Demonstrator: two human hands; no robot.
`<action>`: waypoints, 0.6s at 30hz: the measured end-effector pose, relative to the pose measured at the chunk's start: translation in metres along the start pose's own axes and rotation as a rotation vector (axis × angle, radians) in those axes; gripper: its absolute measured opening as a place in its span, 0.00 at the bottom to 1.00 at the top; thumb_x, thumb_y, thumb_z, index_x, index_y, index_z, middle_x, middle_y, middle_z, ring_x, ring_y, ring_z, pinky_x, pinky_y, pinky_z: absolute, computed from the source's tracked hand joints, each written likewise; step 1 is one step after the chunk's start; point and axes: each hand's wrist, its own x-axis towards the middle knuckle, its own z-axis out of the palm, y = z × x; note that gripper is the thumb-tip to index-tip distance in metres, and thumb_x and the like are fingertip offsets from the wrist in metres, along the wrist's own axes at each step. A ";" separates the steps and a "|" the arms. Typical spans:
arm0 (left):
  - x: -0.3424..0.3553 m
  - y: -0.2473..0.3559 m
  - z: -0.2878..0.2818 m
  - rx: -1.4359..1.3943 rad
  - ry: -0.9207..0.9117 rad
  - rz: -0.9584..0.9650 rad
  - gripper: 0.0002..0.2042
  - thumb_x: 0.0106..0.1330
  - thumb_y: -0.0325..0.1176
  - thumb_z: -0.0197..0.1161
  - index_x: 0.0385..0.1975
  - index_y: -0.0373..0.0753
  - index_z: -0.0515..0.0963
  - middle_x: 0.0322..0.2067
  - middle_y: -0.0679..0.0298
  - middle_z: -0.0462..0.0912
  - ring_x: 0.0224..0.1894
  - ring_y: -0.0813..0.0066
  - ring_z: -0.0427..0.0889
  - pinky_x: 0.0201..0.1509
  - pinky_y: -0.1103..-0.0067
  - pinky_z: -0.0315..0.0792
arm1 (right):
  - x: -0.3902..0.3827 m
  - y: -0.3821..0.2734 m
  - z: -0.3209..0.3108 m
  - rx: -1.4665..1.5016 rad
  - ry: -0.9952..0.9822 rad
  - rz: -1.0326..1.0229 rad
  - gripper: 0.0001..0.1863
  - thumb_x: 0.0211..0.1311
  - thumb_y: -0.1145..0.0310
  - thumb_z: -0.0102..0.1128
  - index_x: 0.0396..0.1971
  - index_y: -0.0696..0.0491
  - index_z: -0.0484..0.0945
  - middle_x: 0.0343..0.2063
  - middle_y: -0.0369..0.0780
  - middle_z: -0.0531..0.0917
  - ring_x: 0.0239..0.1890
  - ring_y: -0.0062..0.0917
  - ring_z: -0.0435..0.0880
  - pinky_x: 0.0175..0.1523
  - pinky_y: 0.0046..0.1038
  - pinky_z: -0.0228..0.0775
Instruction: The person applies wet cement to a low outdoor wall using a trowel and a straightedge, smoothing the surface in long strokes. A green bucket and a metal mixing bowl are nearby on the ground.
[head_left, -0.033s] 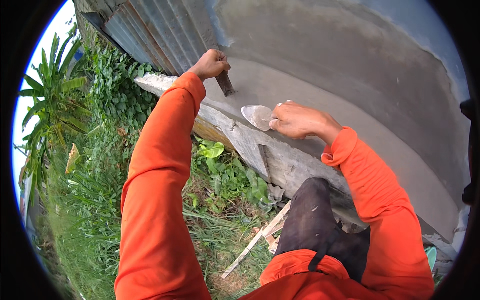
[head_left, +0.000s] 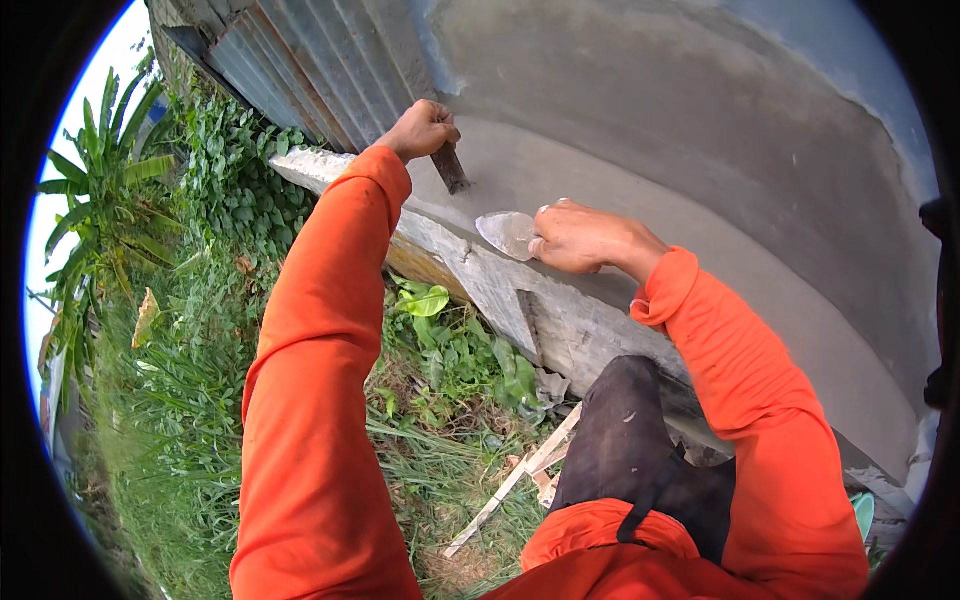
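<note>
At the upper middle, my left hand [head_left: 424, 128] is closed round a narrow, dark wooden strip [head_left: 452, 172]. The strip's lower end rests near the grey plastered surface, close to the corrugated sheets. My right hand [head_left: 590, 238] grips a pointed trowel [head_left: 507, 235], its handle hidden in the fist. The pale, shiny blade points left toward the strip, with a gap between them. It lies over the smooth grey plaster [head_left: 640, 190], just above the rough concrete ledge [head_left: 560, 325]; whether the blade touches the plaster I cannot tell.
Rusty corrugated metal sheets [head_left: 320, 65] stand at the upper left. Leafy vines [head_left: 235, 170] and grass [head_left: 190, 450] border the ledge, with a banana-like plant [head_left: 110, 190] farther left. Pale wooden sticks [head_left: 510, 490] lie by my leg. A green rim [head_left: 863, 513] shows at lower right.
My right hand and the trowel have shifted slightly left, closer to the wooden strip. The left hand and the strip stay almost where they were.
</note>
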 end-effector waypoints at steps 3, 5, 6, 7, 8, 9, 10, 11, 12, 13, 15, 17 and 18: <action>0.000 0.000 -0.001 -0.040 -0.032 0.002 0.07 0.57 0.29 0.68 0.22 0.33 0.82 0.25 0.58 0.87 0.32 0.69 0.86 0.39 0.72 0.79 | 0.030 -0.013 -0.006 -0.078 -0.033 0.076 0.22 0.69 0.65 0.53 0.21 0.69 0.80 0.18 0.53 0.82 0.21 0.44 0.84 0.29 0.47 0.74; 0.002 0.000 -0.002 -0.039 -0.018 0.029 0.07 0.57 0.30 0.69 0.22 0.33 0.82 0.25 0.58 0.87 0.32 0.69 0.86 0.39 0.71 0.79 | 0.033 -0.010 -0.016 -0.108 -0.038 0.165 0.22 0.68 0.66 0.54 0.20 0.68 0.81 0.18 0.54 0.82 0.20 0.44 0.84 0.27 0.47 0.74; 0.001 0.000 -0.001 -0.024 -0.017 0.012 0.07 0.57 0.30 0.69 0.23 0.33 0.82 0.25 0.58 0.87 0.32 0.69 0.86 0.40 0.71 0.79 | 0.028 -0.005 -0.022 -0.112 -0.054 0.222 0.22 0.68 0.65 0.55 0.20 0.68 0.81 0.18 0.53 0.83 0.19 0.44 0.84 0.27 0.48 0.74; 0.002 0.000 -0.001 -0.027 -0.022 0.032 0.07 0.57 0.30 0.69 0.23 0.33 0.82 0.25 0.58 0.87 0.33 0.69 0.86 0.40 0.71 0.79 | 0.020 0.000 -0.026 -0.116 -0.051 0.264 0.21 0.68 0.65 0.56 0.21 0.68 0.81 0.18 0.53 0.83 0.19 0.44 0.83 0.26 0.48 0.73; 0.001 -0.001 -0.001 -0.019 -0.022 0.031 0.07 0.57 0.30 0.69 0.23 0.33 0.83 0.25 0.58 0.87 0.33 0.69 0.86 0.40 0.71 0.79 | 0.008 0.006 -0.027 -0.084 -0.018 0.274 0.22 0.69 0.65 0.56 0.22 0.68 0.81 0.18 0.53 0.82 0.19 0.43 0.84 0.26 0.47 0.73; -0.001 -0.001 -0.001 0.002 -0.009 0.023 0.07 0.56 0.30 0.69 0.23 0.33 0.83 0.25 0.58 0.87 0.33 0.69 0.86 0.40 0.71 0.79 | -0.005 0.011 -0.026 -0.050 0.038 0.271 0.22 0.70 0.65 0.56 0.23 0.69 0.81 0.18 0.53 0.82 0.19 0.42 0.84 0.25 0.46 0.73; 0.000 0.000 -0.001 -0.015 -0.001 0.030 0.07 0.57 0.29 0.68 0.22 0.34 0.81 0.25 0.59 0.87 0.32 0.71 0.85 0.39 0.72 0.77 | -0.019 0.014 -0.019 -0.052 0.127 0.327 0.22 0.71 0.65 0.56 0.24 0.69 0.82 0.18 0.52 0.82 0.18 0.42 0.84 0.24 0.45 0.73; -0.001 0.000 0.000 -0.020 0.008 0.025 0.07 0.58 0.28 0.67 0.21 0.35 0.80 0.25 0.61 0.86 0.31 0.73 0.83 0.38 0.74 0.76 | -0.031 0.015 -0.007 0.046 0.146 0.139 0.20 0.73 0.64 0.56 0.29 0.69 0.81 0.18 0.51 0.81 0.18 0.40 0.84 0.24 0.42 0.74; -0.002 0.000 0.002 -0.028 0.015 0.018 0.08 0.59 0.27 0.67 0.20 0.35 0.78 0.25 0.62 0.86 0.30 0.76 0.82 0.38 0.76 0.74 | -0.041 0.011 0.011 0.089 0.197 0.094 0.19 0.75 0.64 0.55 0.35 0.70 0.80 0.17 0.49 0.81 0.17 0.38 0.84 0.23 0.39 0.75; -0.003 0.001 0.002 -0.028 0.013 0.019 0.07 0.59 0.28 0.67 0.21 0.34 0.79 0.25 0.61 0.86 0.31 0.73 0.83 0.38 0.74 0.75 | -0.048 0.004 0.034 0.350 0.142 0.067 0.18 0.76 0.64 0.54 0.41 0.69 0.77 0.17 0.49 0.80 0.18 0.39 0.84 0.25 0.39 0.75; -0.004 0.003 0.001 -0.004 0.019 0.006 0.07 0.57 0.30 0.69 0.23 0.32 0.82 0.26 0.58 0.87 0.33 0.69 0.85 0.40 0.71 0.78 | -0.047 -0.014 0.090 0.644 0.045 0.124 0.18 0.78 0.64 0.53 0.50 0.67 0.71 0.18 0.52 0.80 0.21 0.47 0.85 0.29 0.45 0.76; -0.004 0.004 -0.001 -0.038 0.007 -0.001 0.07 0.57 0.30 0.69 0.23 0.32 0.82 0.26 0.58 0.87 0.33 0.69 0.85 0.39 0.72 0.78 | -0.029 -0.030 0.145 0.603 0.187 0.040 0.20 0.77 0.64 0.54 0.54 0.66 0.67 0.20 0.59 0.81 0.25 0.60 0.85 0.35 0.55 0.76; -0.005 0.004 0.000 -0.039 0.000 -0.024 0.07 0.57 0.30 0.69 0.23 0.32 0.82 0.26 0.58 0.87 0.33 0.69 0.85 0.39 0.72 0.78 | -0.017 -0.034 0.168 0.505 0.324 -0.023 0.19 0.77 0.65 0.54 0.54 0.66 0.67 0.21 0.63 0.81 0.27 0.66 0.84 0.38 0.59 0.75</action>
